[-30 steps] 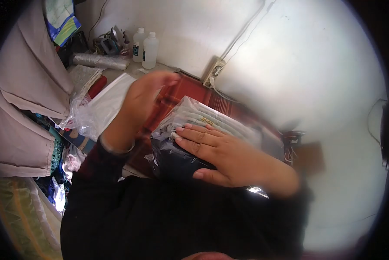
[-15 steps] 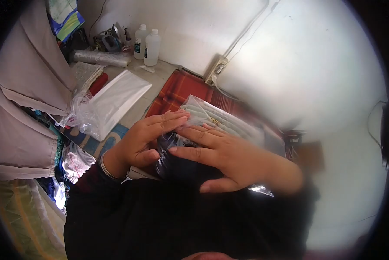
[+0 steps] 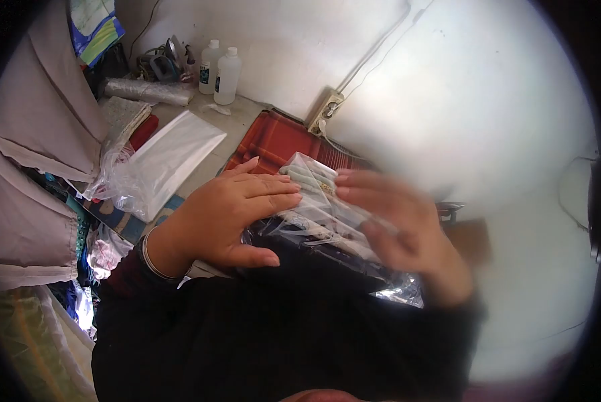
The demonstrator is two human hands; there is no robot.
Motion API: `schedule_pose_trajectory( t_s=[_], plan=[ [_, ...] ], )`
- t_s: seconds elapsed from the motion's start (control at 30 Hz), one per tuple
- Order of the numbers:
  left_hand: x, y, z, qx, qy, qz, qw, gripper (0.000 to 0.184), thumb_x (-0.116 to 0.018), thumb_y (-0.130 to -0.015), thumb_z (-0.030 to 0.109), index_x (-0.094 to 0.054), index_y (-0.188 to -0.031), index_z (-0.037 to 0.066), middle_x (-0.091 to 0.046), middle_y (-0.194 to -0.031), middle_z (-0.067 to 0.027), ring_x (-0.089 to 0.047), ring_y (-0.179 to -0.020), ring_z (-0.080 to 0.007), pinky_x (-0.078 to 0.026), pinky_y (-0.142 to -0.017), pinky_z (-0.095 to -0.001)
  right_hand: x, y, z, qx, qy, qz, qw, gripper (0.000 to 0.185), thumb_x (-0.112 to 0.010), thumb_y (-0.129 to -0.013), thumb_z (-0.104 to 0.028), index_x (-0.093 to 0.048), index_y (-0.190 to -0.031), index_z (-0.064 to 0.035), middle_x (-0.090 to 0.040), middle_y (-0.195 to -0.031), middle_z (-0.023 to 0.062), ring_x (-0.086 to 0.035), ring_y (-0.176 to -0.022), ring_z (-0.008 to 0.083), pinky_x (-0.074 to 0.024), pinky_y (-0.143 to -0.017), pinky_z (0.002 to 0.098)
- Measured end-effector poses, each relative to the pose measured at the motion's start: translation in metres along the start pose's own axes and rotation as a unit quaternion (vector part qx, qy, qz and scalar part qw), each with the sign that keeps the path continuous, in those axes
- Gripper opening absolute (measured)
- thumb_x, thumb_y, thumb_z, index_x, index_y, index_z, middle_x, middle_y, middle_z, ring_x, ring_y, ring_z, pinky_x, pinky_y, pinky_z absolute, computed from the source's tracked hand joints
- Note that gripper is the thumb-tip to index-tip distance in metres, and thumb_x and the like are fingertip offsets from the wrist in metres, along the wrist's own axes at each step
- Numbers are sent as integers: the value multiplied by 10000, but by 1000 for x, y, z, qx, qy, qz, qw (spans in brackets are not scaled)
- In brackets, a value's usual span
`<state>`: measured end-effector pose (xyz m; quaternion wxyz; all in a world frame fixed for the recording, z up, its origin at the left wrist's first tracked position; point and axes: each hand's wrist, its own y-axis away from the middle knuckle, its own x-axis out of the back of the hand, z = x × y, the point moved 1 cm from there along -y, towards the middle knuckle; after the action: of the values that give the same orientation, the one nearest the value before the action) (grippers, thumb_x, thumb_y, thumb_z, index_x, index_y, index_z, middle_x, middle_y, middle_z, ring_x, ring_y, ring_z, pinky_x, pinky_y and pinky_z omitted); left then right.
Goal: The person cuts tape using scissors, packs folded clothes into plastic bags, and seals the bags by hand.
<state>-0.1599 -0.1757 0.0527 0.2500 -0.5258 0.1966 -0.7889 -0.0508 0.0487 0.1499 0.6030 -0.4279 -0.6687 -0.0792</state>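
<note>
A clear plastic bag (image 3: 317, 224) lies in front of me with folded cloth inside, pale green at the far side and dark nearer my body. My left hand (image 3: 237, 211) rests flat on the bag's left end, fingers stretched out and thumb apart. Over the bag's right part is my right hand (image 3: 397, 221), blurred by motion, its fingers extended and holding nothing. Whether its fingertips touch the plastic I cannot tell. My dark sleeves and top hide the near edge of the bag.
Beneath the bag is a red plaid cloth (image 3: 263, 141). Flat clear plastic bags (image 3: 173, 161) lie to the left. Two bottles (image 3: 227, 77), a plastic roll (image 3: 150, 90) and an iron (image 3: 170, 63) stand farther back. A power strip (image 3: 324, 110) is by the wall; grey fabric (image 3: 42, 87) hangs left.
My right hand has lifted and moved right, away from my left hand, uncovering the middle of the bag. My left hand has slid slightly inward and lies flatter.
</note>
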Motion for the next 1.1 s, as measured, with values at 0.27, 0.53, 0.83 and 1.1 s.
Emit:
schedule_pose_trajectory(
  t_s=[0.27, 0.53, 0.83, 1.1],
  plan=[
    [7, -5, 0, 0, 16, -17, 1000, 807, -481, -790, 720, -600, -1214, 44, -585, -1246, -157, -509, -1216, -341, -312, -1062, -502, -22, 13, 2, -107, 51, -240, 964, 556, -457, -945, -375, -406, -1387, -42, -402, -1431, 169, -299, -1379, 336, -194, -1109, 560],
    [-6, -46, -53, -26, 131, 13, 991, 523, -376, -958, 427, -672, -1105, 21, -624, -1201, -159, -501, -1212, -367, -341, -1043, -464, -24, 18, -2, -110, 27, -219, 969, 567, -437, -953, -383, -383, -1397, -36, -385, -1441, 169, -297, -1378, 342, -201, -1112, 560],
    [-27, -87, -77, 85, 227, 13, 970, 319, -531, -933, 254, -654, -777, 5, -654, -818, -114, -608, -964, -260, -462, -847, -360, -29, 19, -4, -103, 22, -203, 973, 559, -458, -945, -373, -400, -1384, -33, -402, -1427, 173, -309, -1371, 346, -220, -1109, 555],
    [18, -74, -43, 127, -70, 129, 981, 320, -630, -834, 353, -674, -860, 36, -663, -839, -108, -622, -846, -273, -471, -772, -374, -30, 24, 2, -100, 14, -160, 982, 486, -500, -928, -313, -481, -1320, -26, -478, -1359, 177, -375, -1334, 329, -236, -1101, 557]
  ],
)
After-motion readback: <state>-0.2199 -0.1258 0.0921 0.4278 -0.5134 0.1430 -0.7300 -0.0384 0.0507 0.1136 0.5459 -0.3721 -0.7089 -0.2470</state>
